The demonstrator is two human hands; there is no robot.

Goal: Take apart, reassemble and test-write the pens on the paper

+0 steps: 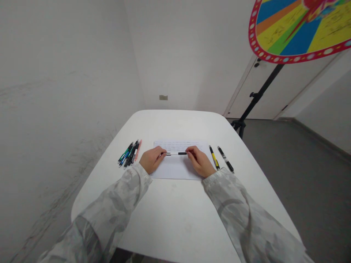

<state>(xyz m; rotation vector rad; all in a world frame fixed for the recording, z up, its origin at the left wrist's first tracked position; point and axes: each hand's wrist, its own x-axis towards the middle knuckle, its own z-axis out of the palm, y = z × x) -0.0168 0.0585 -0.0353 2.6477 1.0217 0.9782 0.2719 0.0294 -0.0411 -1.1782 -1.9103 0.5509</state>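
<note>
Where the white-and-black pen (pixel 176 153) lies level from left to right, each grip is closed on one end of it: the left hand (pixel 151 160) pinches the left end between thumb and fingers, and the right hand (pixel 201 162) pinches the dark right end. The pen is positioned over a white sheet of paper (pixel 175 170), whose far part carries lines of writing, too small to read. Whether pen and paper touch cannot be determined.

Just right of the right hand lies a yellow-and-black pen (pixel 214 157); farther right, a black pen with a pale middle section (pixel 225 159). Left of the left hand, a bunch of pens (pixel 127 156), green, blue and black among them, lies beside a pink pen (pixel 138 150). All rest on the white tabletop (pixel 172 208). Beyond its far right corner, a multicoloured wheel (pixel 287 36) stands on a black stand (pixel 260 93).
</note>
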